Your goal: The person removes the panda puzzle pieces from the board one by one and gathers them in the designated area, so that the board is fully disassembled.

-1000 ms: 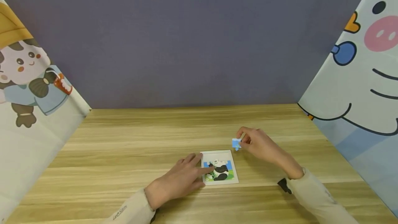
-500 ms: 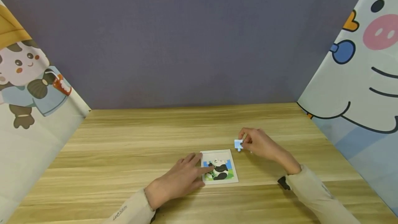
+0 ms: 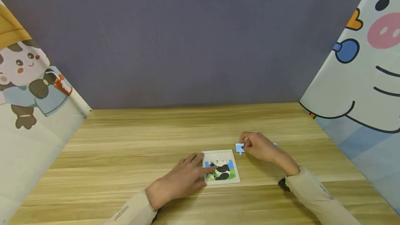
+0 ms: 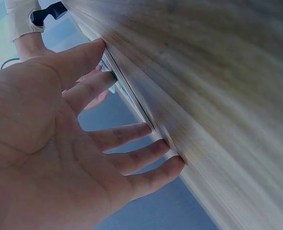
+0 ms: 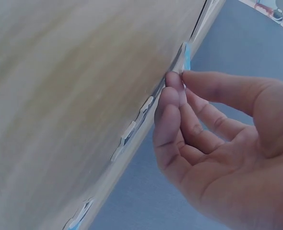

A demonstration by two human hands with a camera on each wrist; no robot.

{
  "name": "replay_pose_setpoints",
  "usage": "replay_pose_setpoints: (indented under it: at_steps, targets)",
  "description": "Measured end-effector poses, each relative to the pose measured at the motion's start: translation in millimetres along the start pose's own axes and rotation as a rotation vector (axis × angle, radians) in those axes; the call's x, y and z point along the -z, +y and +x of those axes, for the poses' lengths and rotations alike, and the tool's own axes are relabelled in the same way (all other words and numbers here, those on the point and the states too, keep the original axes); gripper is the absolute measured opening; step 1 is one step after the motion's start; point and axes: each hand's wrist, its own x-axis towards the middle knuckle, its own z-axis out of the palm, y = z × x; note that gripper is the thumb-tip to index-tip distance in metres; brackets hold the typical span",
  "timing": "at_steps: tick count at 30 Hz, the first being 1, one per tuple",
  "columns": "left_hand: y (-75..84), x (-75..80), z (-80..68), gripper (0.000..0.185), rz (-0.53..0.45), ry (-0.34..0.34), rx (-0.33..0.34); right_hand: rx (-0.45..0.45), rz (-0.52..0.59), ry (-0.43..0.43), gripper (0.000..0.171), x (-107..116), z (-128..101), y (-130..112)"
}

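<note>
A white-framed panda jigsaw puzzle [image 3: 220,182] lies on the table in the head view, its upper strip plain white. My left hand [image 3: 181,178] rests at its left edge with fingers spread, the index finger reaching over the panda picture. In the left wrist view, the fingertips [image 4: 113,75] of that hand meet the puzzle and tabletop. Just right of the frame's top corner, my right hand [image 3: 260,147] pinches a blue puzzle piece [image 3: 239,147] between thumb and fingers. The right wrist view has this blue piece [image 5: 187,57] tilted close over the table, partly covered by the fingertips.
Another blue puzzle piece [image 3: 275,144] peeks out behind the right wrist. Several loose pieces [image 5: 127,134] lie flat on the wooden table [image 3: 140,141] beneath the right hand. A dark panel [image 3: 193,44] stands at the back, with printed cartoon panels on both sides.
My right hand has shifted slightly right and nearer the body, lowering the pinched puzzle piece. Another blue piece has come into view behind its wrist. The left hand stays put.
</note>
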Motion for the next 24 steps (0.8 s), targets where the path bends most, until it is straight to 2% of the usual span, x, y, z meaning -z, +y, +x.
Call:
replay_pose_setpoints:
  at_steps: [24]
  targets:
    - [-0.9,-1.9,0.3,0.052,0.019,0.005,-0.005,-0.015,-0.057,0.019,0.014,-1.4,-2.6,-5.5]
